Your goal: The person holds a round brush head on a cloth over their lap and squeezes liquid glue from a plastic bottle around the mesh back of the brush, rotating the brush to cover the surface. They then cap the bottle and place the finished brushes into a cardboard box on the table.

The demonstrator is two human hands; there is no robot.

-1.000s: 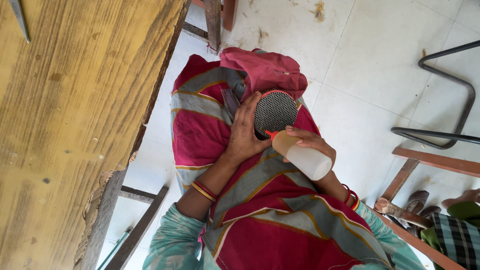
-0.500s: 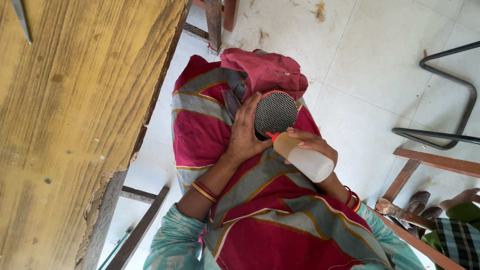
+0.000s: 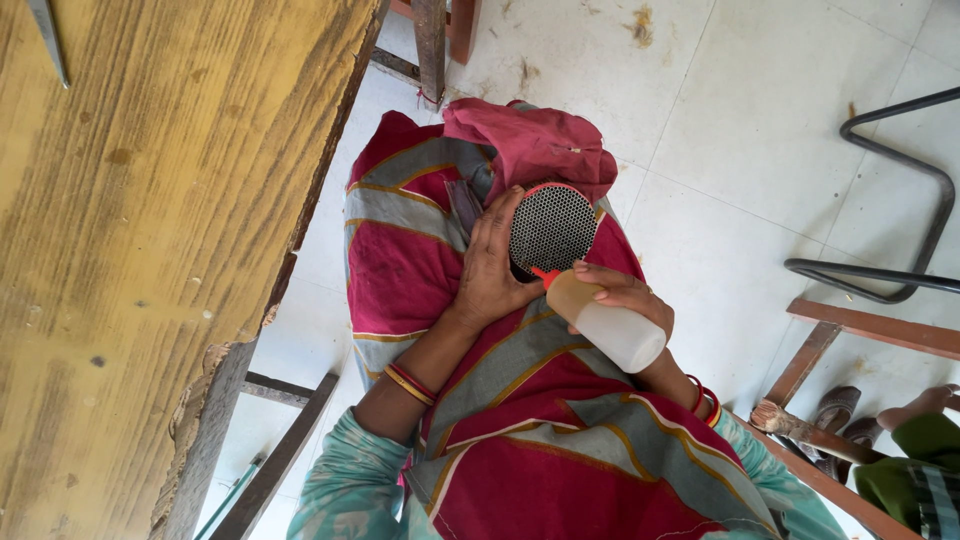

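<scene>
On my lap, my left hand (image 3: 492,268) grips the side of a round black perforated mesh piece with a red rim (image 3: 552,228). A white squeeze bottle with a red nozzle (image 3: 603,322) is held in my right hand (image 3: 625,292), its tip touching the lower edge of the mesh piece. Red, grey and gold striped cloth (image 3: 400,250) covers my lap beneath both. Bangles circle both wrists.
A worn yellow wooden tabletop (image 3: 150,230) fills the left side, its edge close to my left arm. White tiled floor (image 3: 720,110) lies beyond. A black metal frame (image 3: 900,200) and wooden furniture legs (image 3: 860,325) stand at right, with another person's foot and sandals (image 3: 900,410).
</scene>
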